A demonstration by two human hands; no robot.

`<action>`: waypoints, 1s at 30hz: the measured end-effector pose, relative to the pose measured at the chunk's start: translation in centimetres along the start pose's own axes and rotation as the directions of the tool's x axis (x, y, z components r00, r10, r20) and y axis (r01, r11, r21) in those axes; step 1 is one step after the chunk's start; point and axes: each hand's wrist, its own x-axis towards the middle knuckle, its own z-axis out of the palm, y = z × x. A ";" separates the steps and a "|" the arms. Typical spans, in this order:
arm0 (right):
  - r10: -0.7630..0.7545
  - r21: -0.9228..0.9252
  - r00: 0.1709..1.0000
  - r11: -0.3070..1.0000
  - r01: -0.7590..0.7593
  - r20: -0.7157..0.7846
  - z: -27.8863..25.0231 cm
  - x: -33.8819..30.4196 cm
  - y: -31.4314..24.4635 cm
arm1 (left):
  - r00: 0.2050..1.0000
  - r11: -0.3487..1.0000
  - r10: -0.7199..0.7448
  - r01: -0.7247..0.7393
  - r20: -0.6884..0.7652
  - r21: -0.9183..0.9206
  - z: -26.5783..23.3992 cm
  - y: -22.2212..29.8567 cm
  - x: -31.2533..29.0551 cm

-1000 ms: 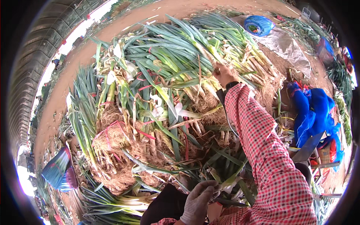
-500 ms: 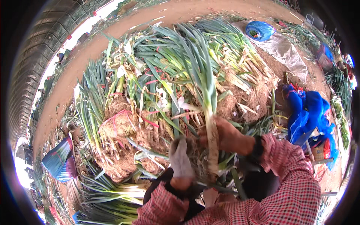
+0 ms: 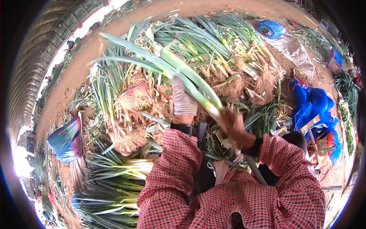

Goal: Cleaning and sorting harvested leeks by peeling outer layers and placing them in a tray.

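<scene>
A long leek (image 3: 190, 82) slants across the middle, its green leaves toward the upper left and its pale stem toward me. My bare right hand (image 3: 233, 126) is closed round the stem, somewhat blurred. Against the leaves, my left hand (image 3: 185, 100) in a striped pale glove grips from below, with its fingertips partly covered by them. Beyond both hands lies a big heap of leeks (image 3: 225, 40) with brown hairy roots (image 3: 263, 86). Red ties bind some root bundles (image 3: 133, 95) at the left of the heap.
Cleaner leeks (image 3: 118, 183) lie in rows at lower left, near a bundle wrapped in blue netting (image 3: 66, 139). At right are crumpled blue mesh (image 3: 318, 105) and a small wooden stand (image 3: 314, 133). A blue roll (image 3: 270, 29) rests by a pale sheet (image 3: 291, 51) at the back.
The leek has gone from nearly upright to slanting toward the upper left. My left hand has risen from beside the stem to the leaves; my right hand has shifted slightly right.
</scene>
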 end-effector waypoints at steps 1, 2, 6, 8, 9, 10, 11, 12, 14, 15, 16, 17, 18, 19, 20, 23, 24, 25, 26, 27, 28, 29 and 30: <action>0.099 0.077 0.995 0.992 -0.100 0.008 -0.9 0.7 -1.9 | 0.973 0.976 0.023 0.027 0.228 -0.215 0.0 1.2 -0.1; 0.198 0.053 0.972 0.977 -0.206 0.123 -1.9 1.9 -2.6 | 0.979 0.980 0.110 -0.079 0.171 -0.181 0.3 1.4 -0.2; 0.003 -0.071 0.921 0.997 0.027 0.389 -5.3 6.1 -4.9 | 0.982 0.983 0.182 -0.181 0.052 -0.035 0.9 1.8 -0.4; -0.037 -0.134 0.915 0.986 0.099 0.401 -6.0 7.8 -6.3 | 0.986 0.985 0.161 -0.159 0.031 -0.061 1.8 0.5 -0.3; -0.068 -0.089 0.930 0.990 0.107 0.361 -5.9 8.2 -7.5 | 0.988 0.986 0.154 -0.152 0.018 -0.065 2.3 0.1 -0.4; -0.103 -0.130 0.939 0.980 0.153 0.327 -5.6 8.7 -7.2 | 0.990 0.983 0.139 -0.142 -0.036 -0.115 2.8 -0.4 -0.4; -0.140 -0.172 0.945 0.965 0.197 0.295 -4.9 9.3 -6.3 | 0.988 0.982 0.151 -0.153 -0.023 -0.114 3.1 -0.5 -0.3; -0.177 -0.210 0.947 0.948 0.237 0.269 -4.4 9.8 -5.7 | 0.986 0.980 0.165 -0.166 -0.017 -0.111 3.2 -0.4 -0.4; -0.096 -0.224 0.918 0.955 0.194 0.386 -5.6 10.7 -7.6 | 0.968 0.967 0.250 -0.250 -0.004 -0.053 5.5 -0.1 -1.9; -0.058 -0.230 0.894 0.957 0.176 0.445 -6.1 11.1 -8.7 | 0.976 0.970 0.219 -0.216 0.017 -0.112 5.6 0.0 -2.1; -0.148 -0.283 0.887 0.913 0.293 0.438 -6.5 11.5 -9.0 | 0.984 0.972 0.176 -0.167 0.037 -0.167 5.5 -0.4 -1.9; -0.192 -0.437 0.850 0.790 0.431 0.491 -7.7 12.0 -9.4 | 0.989 0.968 0.132 -0.116 0.060 -0.223 5.6 -0.8 -1.6; -0.037 -0.581 0.859 0.721 0.378 0.511 -8.1 12.1 -10.8 | 0.992 0.975 0.089 -0.068 0.093 -0.211 5.0 -0.9 -0.9; 0.131 -0.708 0.853 0.628 0.324 0.506 -8.1 11.9 -11.7 | 0.996 0.985 0.064 -0.053 0.063 -0.163 5.4 -1.1 -1.4; 0.043 -0.701 0.896 0.639 0.316 0.443 -7.6 11.5 -12.3 | 0.993 0.992 -0.002 0.018 0.117 -0.128 5.5 -0.7 -1.9; -0.264 -0.534 0.938 0.771 0.346 0.227 -4.2 10.9 -8.6 | 0.995 0.993 -0.052 0.061 0.088 -0.103 4.6 -1.2 -2.2; -0.139 -0.447 0.941 0.852 0.272 0.308 -3.6 10.2 -7.8 | 0.997 0.997 -0.041 0.046 0.071 -0.069 4.2 -1.5 -2.8; -0.052 -0.344 0.916 0.917 0.201 0.398 -2.4 9.8 -8.3 | 0.995 0.995 -0.060 0.065 0.075 -0.074 2.3 -1.0 -2.4; -0.065 -0.292 0.934 0.940 0.175 0.350 -0.9 9.0 -7.8 | 0.999 0.996 -0.041 0.041 0.008 -0.084 1.8 -0.8 -2.3; -0.087 -0.231 0.949 0.960 0.162 0.302 0.8 8.1 -7.7 | 1.000 1.000 -0.001 0.001 -0.009 -0.026 1.9 -0.3 -2.7; -0.075 -0.247 0.979 0.961 0.122 0.191 2.0 7.5 -7.9 | 0.995 1.000 -0.005 0.003 -0.101 -0.013 1.8 -0.1 -2.6; -0.143 -0.188 0.982 0.968 0.165 0.123 3.1 7.3 -7.6 | 0.981 1.000 -0.004 0.004 -0.195 -0.003 1.6 0.1 -2.4; -0.204 -0.130 0.978 0.970 0.207 0.039 4.1 7.0 -6.4 | 0.983 0.999 0.019 -0.012 -0.185 0.042 1.5 0.3 -2.0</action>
